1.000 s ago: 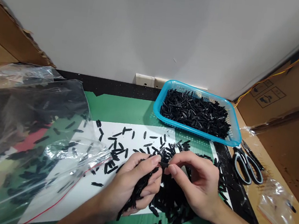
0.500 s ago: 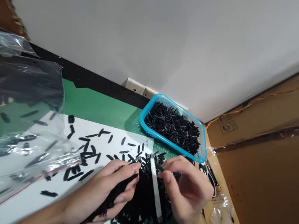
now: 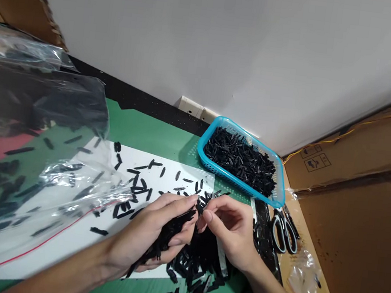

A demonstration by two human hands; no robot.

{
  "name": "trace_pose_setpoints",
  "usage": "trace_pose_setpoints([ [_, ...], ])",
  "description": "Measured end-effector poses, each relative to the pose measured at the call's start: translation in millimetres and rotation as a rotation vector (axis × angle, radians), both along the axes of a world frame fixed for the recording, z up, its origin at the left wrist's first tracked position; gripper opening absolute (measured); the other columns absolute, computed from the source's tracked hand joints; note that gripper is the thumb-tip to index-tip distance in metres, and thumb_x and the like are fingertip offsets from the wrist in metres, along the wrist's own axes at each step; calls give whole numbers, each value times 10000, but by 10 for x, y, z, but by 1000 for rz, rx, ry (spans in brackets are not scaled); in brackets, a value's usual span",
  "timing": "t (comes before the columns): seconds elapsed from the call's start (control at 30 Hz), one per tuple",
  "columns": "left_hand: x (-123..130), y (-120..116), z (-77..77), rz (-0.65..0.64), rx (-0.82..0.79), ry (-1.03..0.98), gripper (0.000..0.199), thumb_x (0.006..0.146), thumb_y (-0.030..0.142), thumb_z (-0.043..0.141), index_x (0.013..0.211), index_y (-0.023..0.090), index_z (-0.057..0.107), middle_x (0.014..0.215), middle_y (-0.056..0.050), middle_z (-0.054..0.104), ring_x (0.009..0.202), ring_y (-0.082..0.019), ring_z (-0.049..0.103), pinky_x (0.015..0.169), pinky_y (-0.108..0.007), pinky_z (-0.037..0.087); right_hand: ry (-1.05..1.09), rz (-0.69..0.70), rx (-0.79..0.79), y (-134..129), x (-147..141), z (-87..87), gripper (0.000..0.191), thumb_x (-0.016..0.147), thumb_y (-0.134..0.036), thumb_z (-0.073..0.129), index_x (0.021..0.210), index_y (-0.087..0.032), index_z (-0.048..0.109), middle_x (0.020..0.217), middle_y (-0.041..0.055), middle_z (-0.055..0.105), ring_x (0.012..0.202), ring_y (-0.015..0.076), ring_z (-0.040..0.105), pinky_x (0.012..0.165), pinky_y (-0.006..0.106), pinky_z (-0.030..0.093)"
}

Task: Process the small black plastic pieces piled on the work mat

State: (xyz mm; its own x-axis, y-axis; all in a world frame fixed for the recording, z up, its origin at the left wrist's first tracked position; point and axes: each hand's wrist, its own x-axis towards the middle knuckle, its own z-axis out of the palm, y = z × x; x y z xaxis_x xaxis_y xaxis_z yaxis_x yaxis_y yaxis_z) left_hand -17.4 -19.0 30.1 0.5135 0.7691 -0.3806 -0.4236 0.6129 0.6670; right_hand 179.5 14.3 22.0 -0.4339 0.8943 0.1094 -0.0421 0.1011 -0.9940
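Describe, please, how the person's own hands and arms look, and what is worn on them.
The left hand and right hand wear no gloves, and no ring, watch or bracelet shows. No sleeve shows on either forearm within the picture.

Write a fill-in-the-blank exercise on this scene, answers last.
The blue basket holds small pieces coloured ____.
The large sheet of paper is ____.
The hand holding a thick bunch of pieces is the person's ____ one.
The thin line across the large plastic bag is ____.

Missing words: black; white; left; red.
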Motion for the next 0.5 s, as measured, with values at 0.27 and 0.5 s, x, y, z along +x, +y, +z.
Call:
trace_pose_setpoints([
  [0.27, 15, 18, -37, -27, 11, 102, 578, 975, 671, 666, 682, 192, 528, 532, 65, 430, 323, -34, 272, 243, -109, 202, 36, 14, -112, -24, 29, -12, 251, 969, -403, 835, 910, -183, 729, 738, 9, 759, 625, 134, 698, 637, 256, 602],
  [0.5, 61, 12, -23, 79, 47, 180, 548, 954, 626, 728, 681, 190, 538, 520, 70, 464, 309, -41, 314, 242, -118, 246, 59, 33, -130, -50, -6, 27, 236, 998, -399, 803, 979, -171, 746, 742, -6, 727, 649, 116, 672, 635, 232, 558],
])
